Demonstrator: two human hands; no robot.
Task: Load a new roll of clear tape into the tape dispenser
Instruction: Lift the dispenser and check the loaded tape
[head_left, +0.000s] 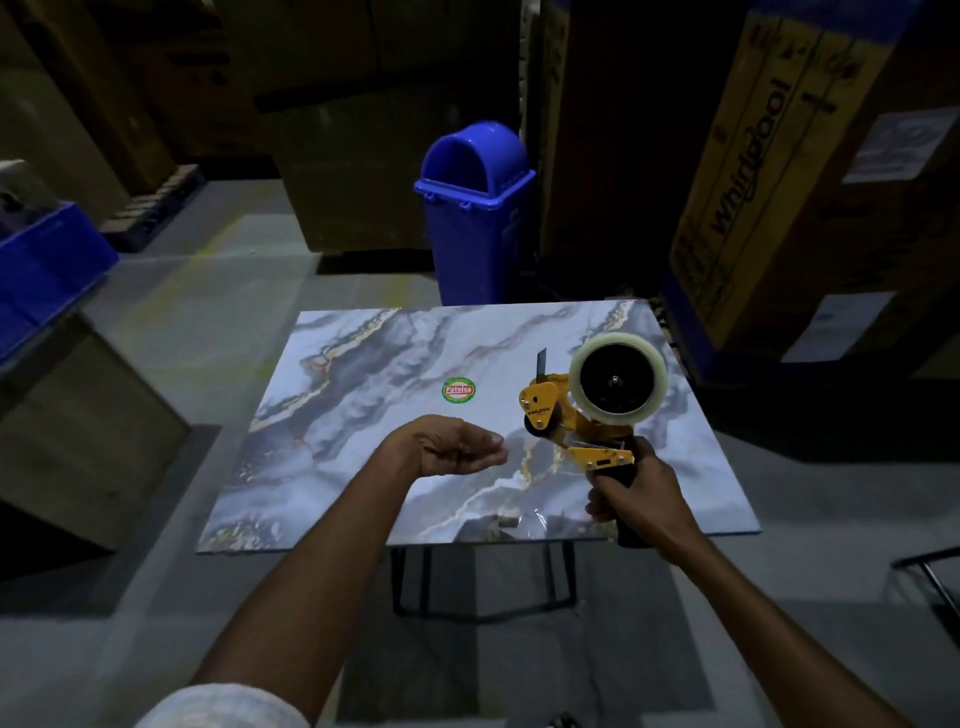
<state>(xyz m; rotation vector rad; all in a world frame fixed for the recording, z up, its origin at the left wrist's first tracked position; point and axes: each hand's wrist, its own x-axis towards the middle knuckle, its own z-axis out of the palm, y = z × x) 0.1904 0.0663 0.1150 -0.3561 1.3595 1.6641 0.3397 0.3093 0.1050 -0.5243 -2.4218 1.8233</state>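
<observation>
- White sleeve (223, 706) at bottom edge, on the left arm.
- Right hand (641, 493) wrapped tight around the black handle of the tape dispenser (576, 421); fingers curled closed on it, dispenser held up over the table's right side.
- Crumpled bit of clear film (524, 519) on the table just left of the right hand, near the front edge; what it is, cannot tell.
- Left hand (447, 449) hovers over the table, well left of the dispenser, holding nothing; fingers loosely curled together, thumb near fingertips, palm turned sideways.
- Dispenser body yellow, with a dark blade sticking up at its front, just above and right of the left hand.
- Clear tape roll (618, 379) sits on the dispenser's black hub, straight above the right hand, upright, face toward camera.
- Table (363, 374) has a marble-pattern top; round green and red sticker (458, 390) on it just beyond the left hand.
- Blue bin (475, 208) with swing lid on the floor past the table's far edge, beyond the left hand.
- Tall cardboard box (753, 171) with printed lettering far right, beyond the right hand.
- Blue crate (47, 270) far left of the left hand.
</observation>
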